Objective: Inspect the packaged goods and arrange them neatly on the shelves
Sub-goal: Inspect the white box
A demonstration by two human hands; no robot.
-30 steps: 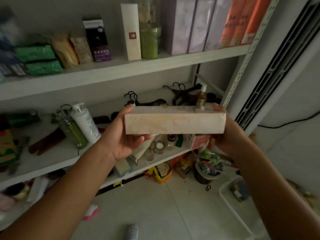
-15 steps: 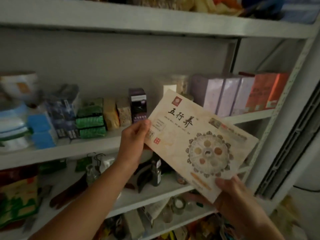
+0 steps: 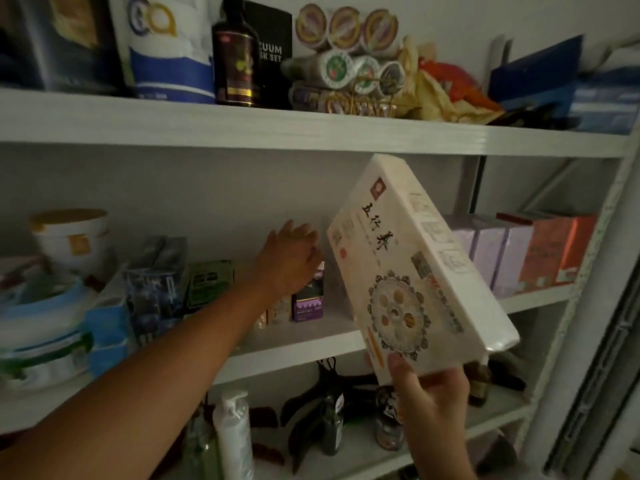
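A flat cream box [image 3: 412,268] with black characters and a round emblem is held tilted in front of the middle shelf [image 3: 311,344]. My right hand [image 3: 429,393] grips its lower corner, thumb on the printed face. My left hand [image 3: 291,258] reaches onto the middle shelf and rests on top of a small dark and purple box [image 3: 308,299]; its fingers point toward the back wall. A bare stretch of shelf lies between the purple box and the cream box.
Lilac boxes [image 3: 491,254] and orange boxes [image 3: 557,247] stand at the shelf's right. Green packs [image 3: 207,282], blue packs and a white tub [image 3: 69,237] sit to the left. The upper shelf holds a dark bottle [image 3: 235,53] and round tins [image 3: 346,53]. Bottles and hangers fill the lower shelf.
My left hand let go of the cream box and reached onto the shelf at the purple box. My right hand alone now holds the box, raised and more upright. The view tilted up.
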